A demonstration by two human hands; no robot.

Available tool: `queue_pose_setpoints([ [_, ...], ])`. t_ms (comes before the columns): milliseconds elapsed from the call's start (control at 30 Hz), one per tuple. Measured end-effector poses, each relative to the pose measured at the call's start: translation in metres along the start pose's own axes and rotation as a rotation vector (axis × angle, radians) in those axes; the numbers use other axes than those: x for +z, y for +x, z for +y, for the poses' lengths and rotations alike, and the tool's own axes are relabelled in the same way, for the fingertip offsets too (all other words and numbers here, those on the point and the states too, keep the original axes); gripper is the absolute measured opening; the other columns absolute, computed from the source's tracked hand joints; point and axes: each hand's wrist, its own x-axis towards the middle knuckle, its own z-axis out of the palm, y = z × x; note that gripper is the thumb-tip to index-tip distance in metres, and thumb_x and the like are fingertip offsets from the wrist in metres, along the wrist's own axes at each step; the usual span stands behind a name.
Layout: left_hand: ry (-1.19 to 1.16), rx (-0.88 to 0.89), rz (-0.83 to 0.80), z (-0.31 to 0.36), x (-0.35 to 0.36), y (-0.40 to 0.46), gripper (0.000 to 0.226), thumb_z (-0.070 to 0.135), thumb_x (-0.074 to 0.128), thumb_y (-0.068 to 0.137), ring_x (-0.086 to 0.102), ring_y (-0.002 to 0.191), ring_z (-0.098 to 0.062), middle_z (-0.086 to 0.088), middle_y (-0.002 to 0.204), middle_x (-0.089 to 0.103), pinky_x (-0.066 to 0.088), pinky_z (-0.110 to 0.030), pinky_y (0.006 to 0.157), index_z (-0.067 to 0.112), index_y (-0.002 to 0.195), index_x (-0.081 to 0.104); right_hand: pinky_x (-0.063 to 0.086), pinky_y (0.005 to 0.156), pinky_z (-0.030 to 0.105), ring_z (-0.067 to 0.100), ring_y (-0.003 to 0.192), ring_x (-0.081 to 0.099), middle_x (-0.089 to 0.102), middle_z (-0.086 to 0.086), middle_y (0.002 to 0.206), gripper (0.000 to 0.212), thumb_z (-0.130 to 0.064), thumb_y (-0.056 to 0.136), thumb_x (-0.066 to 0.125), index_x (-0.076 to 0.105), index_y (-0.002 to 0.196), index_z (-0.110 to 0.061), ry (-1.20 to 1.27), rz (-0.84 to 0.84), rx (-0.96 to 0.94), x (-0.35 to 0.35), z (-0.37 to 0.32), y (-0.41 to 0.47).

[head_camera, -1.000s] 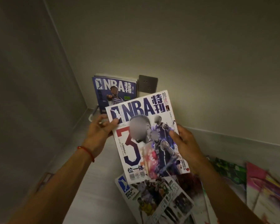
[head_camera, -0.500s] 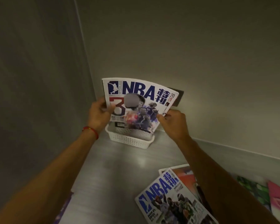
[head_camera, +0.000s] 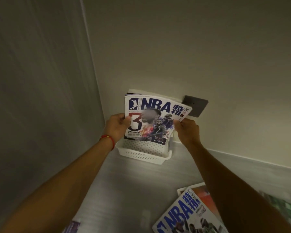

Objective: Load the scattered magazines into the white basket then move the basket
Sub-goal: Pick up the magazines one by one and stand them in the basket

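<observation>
While held upright over the white basket (head_camera: pixel 141 154), the NBA magazine (head_camera: pixel 151 121) sits pinched between left hand (head_camera: pixel 118 127) and right hand (head_camera: pixel 186 130), fingers clamped on its side edges; lower edge now sunk inside the basket, previously higher.

Magazine (head_camera: pixel 151 118) upright in basket (head_camera: pixel 141 155)

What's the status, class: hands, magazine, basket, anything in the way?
Left hand and right hand grip the NBA magazine by its sides, upright, lower edge inside the white basket. Another magazine behind it. Nothing blocking.
</observation>
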Motion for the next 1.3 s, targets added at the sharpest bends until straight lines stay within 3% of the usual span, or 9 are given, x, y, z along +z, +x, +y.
queue_pose_setpoints([
  [167, -0.002, -0.147, 0.006, -0.022, 0.004, 0.014, 0.019, 0.025, 0.061, 0.093, 0.070, 0.084, -0.023, -0.004, 0.088, 0.075, 0.056, -0.053, 0.090, 0.031, 0.079, 0.073, 0.047, 0.068, 0.017, 0.021, 0.085, 0.067, 0.072, 0.013, 0.115, 0.030, -0.024, 0.102, 0.046, 0.069, 0.108, -0.006, -0.032, -0.089, 0.048, 0.027, 0.012, -0.006],
  [267, -0.071, -0.181, -0.030, -0.027, 0.012, 0.009, 0.022, 0.012, 0.057, 0.095, 0.070, 0.097, -0.021, -0.004, 0.105, 0.074, 0.053, -0.046, 0.098, 0.021, 0.109, 0.072, 0.048, 0.074, 0.027, 0.025, 0.088, 0.065, 0.070, 0.016, 0.116, 0.024, -0.015, 0.101, 0.044, 0.065, 0.107, -0.006, -0.031, -0.128, 0.101, 0.035, 0.018, -0.010],
  [400, -0.024, -0.124, -0.044, -0.022, 0.021, -0.007, 0.035, -0.004, 0.047, 0.095, 0.063, 0.113, -0.024, -0.004, 0.118, 0.067, 0.051, -0.035, 0.098, 0.009, 0.124, 0.061, 0.043, 0.105, 0.037, 0.026, 0.134, 0.048, 0.047, 0.010, 0.148, 0.049, 0.000, 0.096, 0.049, 0.043, 0.143, -0.012, 0.209, -0.220, 0.208, 0.026, 0.021, -0.026],
  [600, 0.032, -0.047, -0.039, -0.011, 0.035, -0.060, 0.062, -0.021, 0.042, 0.084, 0.055, 0.113, -0.020, -0.001, 0.131, 0.053, 0.048, -0.032, 0.099, 0.012, 0.136, 0.048, 0.042, 0.098, 0.024, 0.018, 0.121, 0.056, 0.060, 0.005, 0.134, 0.035, -0.005, 0.097, 0.052, 0.058, 0.130, -0.013, -0.071, -0.263, 0.036, -0.034, 0.083, -0.088],
  [700, 0.215, 0.043, -0.027, -0.025, 0.056, -0.121, 0.052, -0.016, 0.049, 0.081, 0.060, 0.107, -0.022, 0.001, 0.127, 0.055, 0.053, -0.030, 0.091, 0.016, 0.120, 0.061, 0.042, 0.085, 0.019, 0.012, 0.105, 0.056, 0.063, 0.006, 0.125, 0.027, -0.013, 0.099, 0.049, 0.059, 0.124, -0.012, -0.258, -0.369, 0.090, -0.060, 0.138, -0.132],
  [800, 0.406, -0.012, -0.242, -0.057, 0.088, -0.195, 0.041, -0.005, 0.055, 0.084, 0.061, 0.106, -0.020, -0.007, 0.122, 0.062, 0.050, -0.024, 0.088, 0.016, 0.118, 0.063, 0.042, 0.067, 0.016, 0.020, 0.108, 0.061, 0.062, 0.004, 0.121, 0.029, -0.030, 0.101, 0.043, 0.056, 0.123, -0.019, -0.611, -0.470, 0.100, -0.076, 0.184, -0.184],
  [933, 0.741, -0.128, -0.530, -0.096, 0.132, -0.279, 0.053, 0.025, 0.058, 0.090, 0.043, 0.132, -0.023, -0.007, 0.146, 0.046, 0.036, -0.031, 0.111, 0.018, 0.141, 0.045, 0.041, 0.102, 0.044, 0.029, 0.127, 0.046, 0.049, 0.009, 0.138, 0.056, -0.049, 0.092, 0.048, 0.039, 0.139, -0.020, -0.574, -0.504, 0.227, -0.078, 0.220, -0.240],
  [1100, 0.863, -0.128, -0.389, -0.104, 0.158, -0.331, 0.070, 0.030, 0.058, 0.089, 0.034, 0.133, -0.023, -0.006, 0.148, 0.034, 0.040, -0.035, 0.108, 0.017, 0.150, 0.025, 0.036, 0.103, 0.047, 0.031, 0.128, 0.040, 0.042, 0.011, 0.140, 0.088, -0.067, 0.079, 0.058, 0.029, 0.142, -0.014, -0.743, -0.467, 0.197, -0.064, 0.224, -0.268],
  [1300, 1.039, -0.217, -0.420, -0.096, 0.158, -0.322, 0.090, 0.039, 0.080, 0.070, 0.035, 0.129, -0.027, -0.010, 0.138, 0.038, 0.041, -0.037, 0.108, 0.020, 0.143, 0.032, 0.040, 0.103, 0.045, 0.031, 0.130, 0.037, 0.033, 0.013, 0.141, 0.096, -0.054, 0.071, 0.076, 0.026, 0.141, -0.010, -0.518, -0.526, 0.298, -0.069, 0.222, -0.272],
])
